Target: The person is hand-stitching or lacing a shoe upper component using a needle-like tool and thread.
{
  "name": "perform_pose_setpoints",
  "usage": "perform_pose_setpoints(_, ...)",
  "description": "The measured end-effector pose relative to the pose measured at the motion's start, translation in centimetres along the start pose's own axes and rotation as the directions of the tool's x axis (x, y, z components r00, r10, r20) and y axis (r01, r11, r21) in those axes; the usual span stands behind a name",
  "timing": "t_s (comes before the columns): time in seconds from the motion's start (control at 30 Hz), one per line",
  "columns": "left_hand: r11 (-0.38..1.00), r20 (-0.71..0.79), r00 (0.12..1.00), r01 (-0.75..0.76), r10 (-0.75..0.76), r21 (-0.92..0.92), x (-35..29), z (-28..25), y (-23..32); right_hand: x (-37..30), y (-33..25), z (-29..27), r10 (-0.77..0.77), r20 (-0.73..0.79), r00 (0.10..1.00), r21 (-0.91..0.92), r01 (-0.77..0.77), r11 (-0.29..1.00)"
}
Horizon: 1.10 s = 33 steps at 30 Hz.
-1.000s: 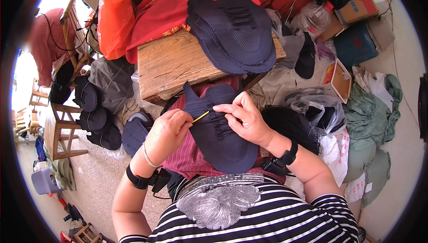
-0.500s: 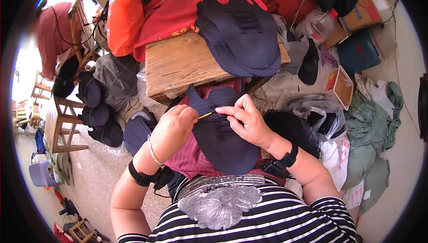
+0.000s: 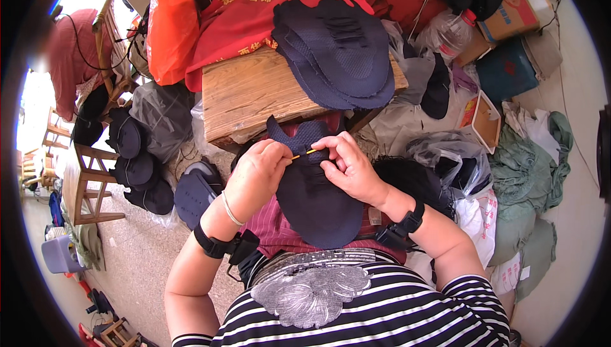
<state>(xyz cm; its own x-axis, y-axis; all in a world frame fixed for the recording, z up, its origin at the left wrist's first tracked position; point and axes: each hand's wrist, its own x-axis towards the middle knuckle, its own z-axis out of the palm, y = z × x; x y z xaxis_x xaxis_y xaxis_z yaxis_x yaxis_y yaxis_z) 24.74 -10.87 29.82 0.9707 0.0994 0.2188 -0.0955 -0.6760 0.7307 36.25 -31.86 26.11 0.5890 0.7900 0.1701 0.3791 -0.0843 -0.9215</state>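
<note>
A dark navy knitted shoe upper (image 3: 321, 210) lies across my lap, its rounded end toward me. My left hand (image 3: 262, 164) is closed in a pinch on one end of a thin yellow stick-like tool (image 3: 294, 157). At its other end are the bent fingers of my right hand (image 3: 349, 167), with thumb and forefinger close to it over the upper's slotted middle. A dark stretch breaks the yellow between the hands; whether fabric covers it there I cannot tell. Beyond my hands, several similar uppers (image 3: 356, 67) lie stacked on a wooden stool (image 3: 245, 86).
A red cloth (image 3: 223, 29) and an orange plastic bag (image 3: 170, 29) are behind the stool top. Bundled dark uppers (image 3: 137, 169) and a small wooden chair (image 3: 92, 185) stand left. To the right are clear plastic bags (image 3: 455, 150), an open box (image 3: 485, 121) and green cloth (image 3: 528, 169).
My left hand has shifted slightly right and my right fingers have curled in around the tool's far end. Yellow now shows on both sides of a dark stretch. The view has shifted a little.
</note>
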Motion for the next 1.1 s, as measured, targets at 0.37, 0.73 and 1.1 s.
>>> perform_pose_setpoints(0.37,0.995,0.064,0.997,0.054,-0.049,-0.087,-0.5,-0.9,-1.2,-0.1,0.5,-0.5,0.171,0.036,0.985,0.197,-0.175,0.965)
perform_pose_setpoints(0.73,0.989,-0.012,0.999,-0.036,0.034,-0.145,0.2,-0.3,-1.0,1.1,-0.5,-0.6,0.126,0.016,0.992,0.060,-0.127,0.990)
perform_pose_setpoints(1.1,0.930,-0.065,0.973,0.191,-0.221,-0.315,-0.8,1.9,-0.8,2.2,-2.6,-1.5,-0.072,0.039,0.997,-0.181,0.078,0.980)
